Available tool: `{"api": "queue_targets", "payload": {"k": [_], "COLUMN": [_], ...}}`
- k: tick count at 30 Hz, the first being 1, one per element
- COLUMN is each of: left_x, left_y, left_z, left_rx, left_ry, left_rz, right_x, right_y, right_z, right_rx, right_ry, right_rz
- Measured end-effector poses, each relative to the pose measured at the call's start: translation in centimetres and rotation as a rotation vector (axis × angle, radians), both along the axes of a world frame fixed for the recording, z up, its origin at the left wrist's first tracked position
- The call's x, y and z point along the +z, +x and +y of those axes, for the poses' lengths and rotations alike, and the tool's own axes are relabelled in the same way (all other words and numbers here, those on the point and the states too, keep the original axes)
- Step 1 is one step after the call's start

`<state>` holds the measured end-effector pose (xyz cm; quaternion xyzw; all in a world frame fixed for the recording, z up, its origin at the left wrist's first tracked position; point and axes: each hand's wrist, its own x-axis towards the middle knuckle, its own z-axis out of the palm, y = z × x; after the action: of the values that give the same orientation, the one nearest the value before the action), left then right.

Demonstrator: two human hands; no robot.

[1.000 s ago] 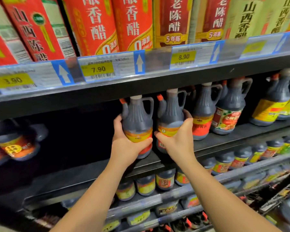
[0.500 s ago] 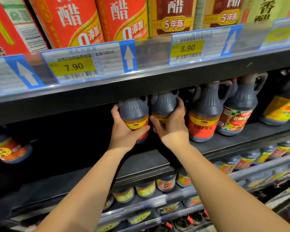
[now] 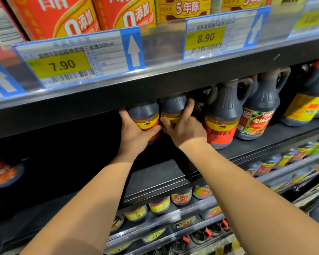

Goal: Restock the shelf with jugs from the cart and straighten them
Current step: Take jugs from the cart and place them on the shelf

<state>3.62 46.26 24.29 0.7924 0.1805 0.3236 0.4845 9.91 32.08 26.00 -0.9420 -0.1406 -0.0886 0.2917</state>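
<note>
While the left hand (image 3: 134, 130) curls round one dark plastic jug with yellow-red label (image 3: 145, 115) and the right hand (image 3: 185, 129) grips its twin (image 3: 171, 108) at 3 o'clock, over the black metal shelf (image 3: 155, 176), best slide both toward 12; labels front; bases flat.

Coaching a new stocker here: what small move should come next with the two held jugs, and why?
Probably set both down on the shelf and release. The left hand grips the left jug, the right hand the right jug, both beside the standing red-labelled jug, labels facing out.
</note>
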Motion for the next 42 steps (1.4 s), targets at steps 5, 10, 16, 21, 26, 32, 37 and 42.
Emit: {"api": "queue_targets", "payload": {"k": [5,10,16,21,26,32,37,42], "left_x": [0.2,0.2,-1.8,-1.9,-1.4,-2.8,-7.4,-13.8], "left_y": [0.6,0.1,-4.1,-8.5,-11.8,-12.6,-11.9,-11.3], "left_z": [0.2,0.5,0.0,-2.0,-5.8,-12.8,-20.0,-27.6], "left_rx": [0.020,-0.002,-0.036,-0.085,-0.207,-0.500,-0.706,-0.906], "left_ry": [0.010,0.030,0.062,0.198,0.213,0.229,0.211,0.196], "left_rz": [0.051,0.119,0.215,0.144,0.033,-0.043,0.096,0.359], "right_x": [-0.5,-0.4,-0.4,-0.6,-1.5,-4.6,-8.7,-13.6], "right_y": [0.5,0.5,-3.0,-8.0,-12.3,-15.9,-18.0,-19.6], "right_z": [0.2,0.2,-2.1,-5.6,-10.5,-18.2,-25.5,-32.9], "right_rx": [0.011,0.004,0.102,0.100,0.025,-0.136,-0.331,-0.544], "right_ry": [0.043,0.102,0.247,0.376,0.545,0.590,0.559,0.496], "right_rz": [-0.004,0.058,0.092,-0.052,-0.012,-0.025,0.025,0.132]}}
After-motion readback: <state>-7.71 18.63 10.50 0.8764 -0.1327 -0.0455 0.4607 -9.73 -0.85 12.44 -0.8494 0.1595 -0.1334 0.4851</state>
